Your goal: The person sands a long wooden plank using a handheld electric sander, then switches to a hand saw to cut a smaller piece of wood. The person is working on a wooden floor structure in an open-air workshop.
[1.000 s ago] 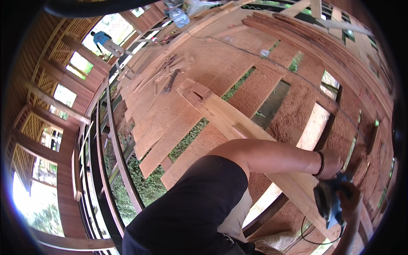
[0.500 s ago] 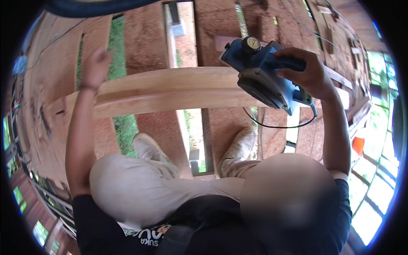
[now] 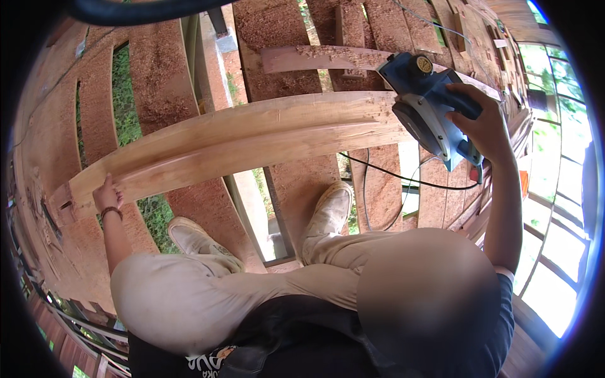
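A long, slightly curved wooden plank (image 3: 265, 135) with a lengthwise step along it lies across in front of me. My left hand (image 3: 109, 194) is at its near edge by the left end, fingers closed on the edge; a bracelet is on that wrist. My right hand (image 3: 482, 116) is wrapped round the rear handle of a blue electric planer (image 3: 428, 107) with a round front knob. The planer is tilted on its side over the plank's right end; whether it touches the wood I cannot tell. Its black cord (image 3: 416, 181) trails to the left.
Spaced floor boards (image 3: 217, 195) strewn with shavings have gaps showing grass below. A second, reddish curved plank (image 3: 315, 58) lies beyond the first. My shoes (image 3: 331, 208) stand on the boards near the plank. Wood offcuts (image 3: 501, 44) lie at the far right.
My left hand has come down from above the plank to its near edge at the left end. The planer in my right hand shifts slightly right in view, as the view itself has shifted.
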A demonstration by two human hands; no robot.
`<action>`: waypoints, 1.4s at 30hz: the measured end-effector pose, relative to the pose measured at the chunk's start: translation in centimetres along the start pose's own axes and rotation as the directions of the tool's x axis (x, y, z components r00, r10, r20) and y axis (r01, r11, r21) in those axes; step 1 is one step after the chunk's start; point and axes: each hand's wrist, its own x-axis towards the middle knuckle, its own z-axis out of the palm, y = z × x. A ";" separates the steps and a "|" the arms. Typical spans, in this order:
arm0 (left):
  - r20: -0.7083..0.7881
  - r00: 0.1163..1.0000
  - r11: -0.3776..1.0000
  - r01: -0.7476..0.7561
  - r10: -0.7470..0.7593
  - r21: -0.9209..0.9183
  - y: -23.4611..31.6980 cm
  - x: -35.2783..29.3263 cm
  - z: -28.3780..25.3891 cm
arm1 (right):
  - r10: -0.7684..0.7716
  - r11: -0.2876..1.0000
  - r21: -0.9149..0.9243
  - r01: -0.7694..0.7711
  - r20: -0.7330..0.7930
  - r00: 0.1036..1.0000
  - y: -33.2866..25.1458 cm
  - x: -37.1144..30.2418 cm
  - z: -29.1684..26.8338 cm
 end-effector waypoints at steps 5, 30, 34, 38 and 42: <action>-0.094 0.995 0.999 0.022 -0.019 0.028 1.8 -1.8 3.1 | 0.035 0.999 0.039 -0.037 0.056 0.998 0.2 -0.7 1.4; -0.118 0.993 0.963 -0.018 -0.015 -0.269 0.0 -1.5 2.4 | -0.335 0.938 0.009 0.348 0.293 0.896 0.0 0.5 10.5; -0.039 0.999 0.963 -0.014 0.004 -0.268 -0.2 -0.9 1.6 | -0.401 0.912 0.035 0.410 0.296 0.867 -1.7 1.8 11.7; -0.042 0.999 0.964 -0.016 0.005 -0.264 -0.5 -1.0 1.5 | -0.456 0.887 0.083 0.454 0.305 0.836 -5.8 3.3 14.5; -0.075 0.997 0.963 -0.049 0.030 -0.265 -0.1 -1.9 2.1 | -0.494 0.868 0.146 0.474 0.326 0.806 -11.4 4.3 17.5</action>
